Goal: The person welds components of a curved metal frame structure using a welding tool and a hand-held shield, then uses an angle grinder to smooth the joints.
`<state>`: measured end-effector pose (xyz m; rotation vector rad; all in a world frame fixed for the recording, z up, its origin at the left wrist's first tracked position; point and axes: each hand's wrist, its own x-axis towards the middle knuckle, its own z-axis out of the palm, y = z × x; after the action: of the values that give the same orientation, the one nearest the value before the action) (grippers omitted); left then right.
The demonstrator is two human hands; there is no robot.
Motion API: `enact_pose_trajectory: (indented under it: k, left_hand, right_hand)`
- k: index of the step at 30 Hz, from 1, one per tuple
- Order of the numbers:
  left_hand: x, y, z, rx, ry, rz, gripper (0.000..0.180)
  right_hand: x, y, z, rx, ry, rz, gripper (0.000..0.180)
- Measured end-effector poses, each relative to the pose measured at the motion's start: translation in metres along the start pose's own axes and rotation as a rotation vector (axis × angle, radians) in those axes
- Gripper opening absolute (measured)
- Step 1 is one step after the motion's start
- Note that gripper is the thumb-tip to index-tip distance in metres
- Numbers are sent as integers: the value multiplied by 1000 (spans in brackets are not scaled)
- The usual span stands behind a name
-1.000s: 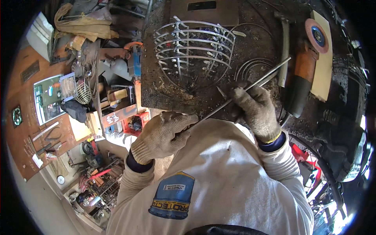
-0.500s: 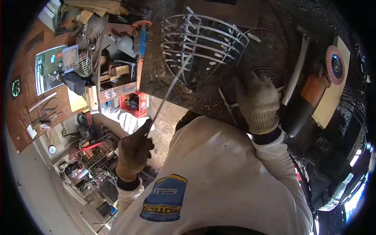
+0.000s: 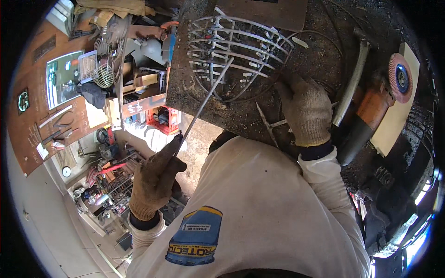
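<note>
My left hand [image 3: 155,183], in a brown knit work glove, is closed round the lower end of a long thin metal rod [image 3: 205,103]. The rod slants up and away, its far end over a curved grille of metal bars [image 3: 236,46] on the dark workbench. My right hand [image 3: 306,109], gloved alike, hovers over the bench with thumb and forefinger apart; its other fingers are partly hidden. Beside and partly beneath it lies a chipping hammer [image 3: 266,121] with a pointed head. No object shows in the right hand's fingers.
On the right lie a hammer [image 3: 353,83] with a metal handle and an orange-black angle grinder [image 3: 371,111] with a flap disc, beside a pale board [image 3: 394,125]. Left of the bench stand a cluttered shelf [image 3: 143,99] and a red crate [image 3: 162,121]. A cable [image 3: 331,39] crosses the bench.
My left hand has shifted slightly, and the rod's far end has moved a little right and up across the grille. The right hand, blurred before, now shows sharply in nearly the same place.
</note>
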<state>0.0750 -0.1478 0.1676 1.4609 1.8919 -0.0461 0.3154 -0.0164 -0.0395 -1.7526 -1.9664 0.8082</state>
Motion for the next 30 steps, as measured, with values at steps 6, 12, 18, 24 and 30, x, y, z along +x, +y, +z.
enact_pose_trajectory:
  k: [6, 12, 18, 24, 30]
  left_hand:
    - [11, 6, -1, 305, 36, 536, 45]
    - [13, 31, 5, 24, -105, 200, 47]
    - [20, 38, 20, -14, -10, -5, 62]
    - [19, 33, 10, 9, 9, 29, 47]
    - [17, 29, 18, -98, 53, -30, 49]
  right_hand:
    - [0, 1, 3, 0, 15, -21, 27]
    - [-1, -1, 2, -5, 19, -17, 27]
    - [1, 0, 2, -22, -1, -20, 27]
    - [-2, 2, 6, -25, 68, -60, 23]
    - [-1, -2, 3, -40, 65, -91, 24]
